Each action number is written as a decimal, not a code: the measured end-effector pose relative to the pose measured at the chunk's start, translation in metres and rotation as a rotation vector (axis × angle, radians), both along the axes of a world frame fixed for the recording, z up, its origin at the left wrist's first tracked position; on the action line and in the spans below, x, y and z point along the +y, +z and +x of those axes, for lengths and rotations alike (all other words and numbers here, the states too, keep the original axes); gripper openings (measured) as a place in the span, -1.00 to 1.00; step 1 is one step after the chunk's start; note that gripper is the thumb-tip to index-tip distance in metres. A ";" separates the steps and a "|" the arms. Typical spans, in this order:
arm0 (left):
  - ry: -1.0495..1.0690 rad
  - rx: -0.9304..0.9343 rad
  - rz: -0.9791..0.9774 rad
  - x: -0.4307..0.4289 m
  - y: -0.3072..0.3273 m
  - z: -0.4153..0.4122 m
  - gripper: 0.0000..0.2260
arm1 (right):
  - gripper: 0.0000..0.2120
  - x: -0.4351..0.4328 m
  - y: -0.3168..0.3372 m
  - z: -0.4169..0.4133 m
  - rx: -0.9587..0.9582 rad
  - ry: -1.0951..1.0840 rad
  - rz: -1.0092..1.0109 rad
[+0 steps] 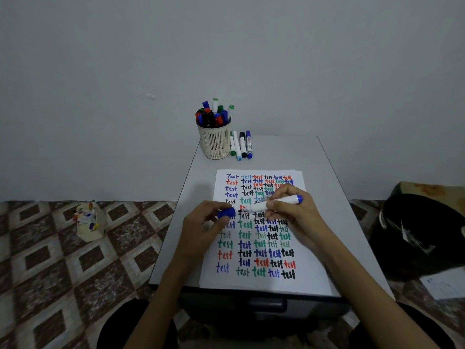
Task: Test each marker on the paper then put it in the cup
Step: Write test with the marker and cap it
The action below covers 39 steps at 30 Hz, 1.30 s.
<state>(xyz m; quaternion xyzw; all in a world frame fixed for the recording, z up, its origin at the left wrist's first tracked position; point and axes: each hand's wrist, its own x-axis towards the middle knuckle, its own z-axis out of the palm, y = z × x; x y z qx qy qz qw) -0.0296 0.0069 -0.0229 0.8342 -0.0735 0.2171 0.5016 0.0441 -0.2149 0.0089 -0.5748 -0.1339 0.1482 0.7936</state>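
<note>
Two forearms (364, 288) reach over the paper (312, 280), where the right hand's (294, 214) fingers curl round a blue-ended marker (276, 203), its tip just beside the blue cap (226, 212) pinched in the left hand (203, 226). Capping or uncapping, I cannot tell which; once tested and capped, it needs carrying to the crowded cup (215, 144), well apart beyond the sheet.

One camera only, worn on the head, looks forward and down over the table (203, 172) from above its near edge, facing the wall (226, 46). It sits near: the paper (264, 283) fills mid-frame. The wide lens also takes in the floor (50, 260) either side, seemingly bowed toward the edges.
</note>
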 end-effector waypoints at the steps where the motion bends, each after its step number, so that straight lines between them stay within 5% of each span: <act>1: -0.006 0.001 -0.004 0.000 0.000 0.000 -0.73 | -0.87 0.000 -0.001 0.000 -0.003 0.002 0.000; 9: -0.053 0.045 -0.028 -0.001 -0.003 0.000 -0.75 | -0.81 0.008 -0.005 -0.005 -0.070 0.069 -0.118; 20: -0.044 0.098 -0.222 0.010 -0.003 0.001 -0.82 | -0.84 0.025 -0.010 -0.008 -0.578 0.119 -0.617; 29: -0.012 0.057 -0.140 0.012 -0.003 0.002 -0.82 | -0.88 0.035 -0.012 -0.012 -0.439 0.117 -0.596; 33: 0.064 0.016 -0.180 0.006 -0.002 0.003 -0.82 | -0.85 0.038 0.002 0.005 -0.543 0.169 -0.774; 37: 0.144 0.053 -0.181 0.001 -0.001 0.004 -0.60 | -0.86 0.060 0.016 0.038 -0.735 0.065 -1.087; 39: 0.169 0.092 -0.162 0.001 -0.005 0.006 -0.47 | -0.85 0.069 0.030 0.060 -0.681 -0.043 -1.028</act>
